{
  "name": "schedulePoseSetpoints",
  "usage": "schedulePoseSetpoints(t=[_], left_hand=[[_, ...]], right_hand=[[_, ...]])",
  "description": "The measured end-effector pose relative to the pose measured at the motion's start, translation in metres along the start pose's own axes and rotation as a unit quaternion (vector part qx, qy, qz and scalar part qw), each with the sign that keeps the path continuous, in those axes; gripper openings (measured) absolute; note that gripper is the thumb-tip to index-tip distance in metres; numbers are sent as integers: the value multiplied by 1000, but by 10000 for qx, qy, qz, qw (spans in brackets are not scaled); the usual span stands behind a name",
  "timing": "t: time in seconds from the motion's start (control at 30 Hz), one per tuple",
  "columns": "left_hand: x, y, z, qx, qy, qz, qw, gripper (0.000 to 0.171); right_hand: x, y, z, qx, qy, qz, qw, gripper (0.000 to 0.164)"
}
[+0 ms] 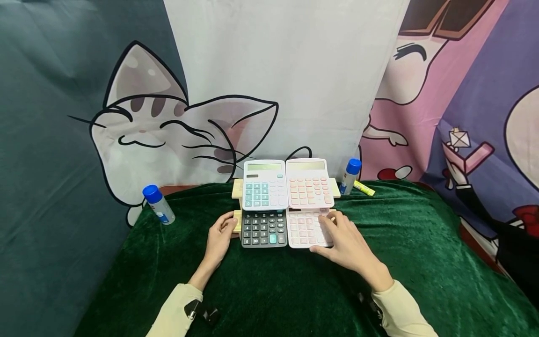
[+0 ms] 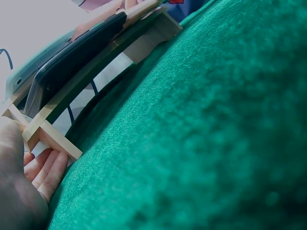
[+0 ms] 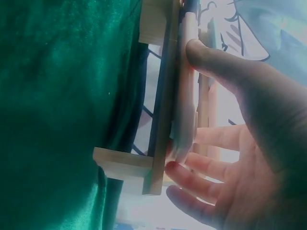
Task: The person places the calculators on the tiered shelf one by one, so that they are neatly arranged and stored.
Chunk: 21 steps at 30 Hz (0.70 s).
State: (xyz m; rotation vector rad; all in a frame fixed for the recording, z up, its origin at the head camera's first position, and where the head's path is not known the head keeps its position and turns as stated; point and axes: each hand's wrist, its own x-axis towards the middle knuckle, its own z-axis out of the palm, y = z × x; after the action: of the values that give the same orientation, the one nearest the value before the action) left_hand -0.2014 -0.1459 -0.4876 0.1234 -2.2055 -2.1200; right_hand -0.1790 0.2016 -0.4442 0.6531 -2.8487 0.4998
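Observation:
A tiered wooden stand [image 1: 237,221] carries two calculators on each of two levels. On the lower level, a black calculator [image 1: 264,230] leans at left beside a pale pink calculator [image 1: 304,229]. Above them lean a white calculator with teal keys [image 1: 265,186] and a pink-and-white calculator [image 1: 309,183]. My left hand [image 1: 220,236] holds the stand's lower left end, fingers bent around the wooden leg [image 2: 60,139]. With thumb at the bottom edge and fingers at the right side, my right hand [image 1: 349,243] grips the lower pale pink calculator.
A blue-capped bottle [image 1: 159,204] stands left of the stand. Another blue-capped bottle [image 1: 350,177] stands at its back right, beside a small yellow packet [image 1: 364,188]. Green velvet cloth [image 1: 269,290] covers the table. A printed cartoon curtain [image 1: 286,70] hangs behind.

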Motion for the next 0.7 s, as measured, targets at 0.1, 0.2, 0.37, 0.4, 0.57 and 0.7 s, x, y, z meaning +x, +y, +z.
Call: schedulePoseSetpoints(t=[0.1,0.2,0.37,0.4,0.57,0.7], left_hand=[[6,-11,0,-34,37,12,10000,42],[9,-19,-1,5,95,48,9999,42],[9,-22,1,60,159,151,9997,40],[9,-22,1,51,160,170,9997,40],[9,-24,1,52,177,220,9996,41],[10,-25,-1,63,161,229,9996,42]], right_hand=[[0,0,2,33,93,-28,9999,85],[0,1,5,81,151,-62,9998,86],[0,1,6,155,172,-77,9997,87],[0,1,6,146,177,-70,9997,88],[1,0,6,129,150,-60,9998,89],[2,1,8,153,158,-107,9997,89]])
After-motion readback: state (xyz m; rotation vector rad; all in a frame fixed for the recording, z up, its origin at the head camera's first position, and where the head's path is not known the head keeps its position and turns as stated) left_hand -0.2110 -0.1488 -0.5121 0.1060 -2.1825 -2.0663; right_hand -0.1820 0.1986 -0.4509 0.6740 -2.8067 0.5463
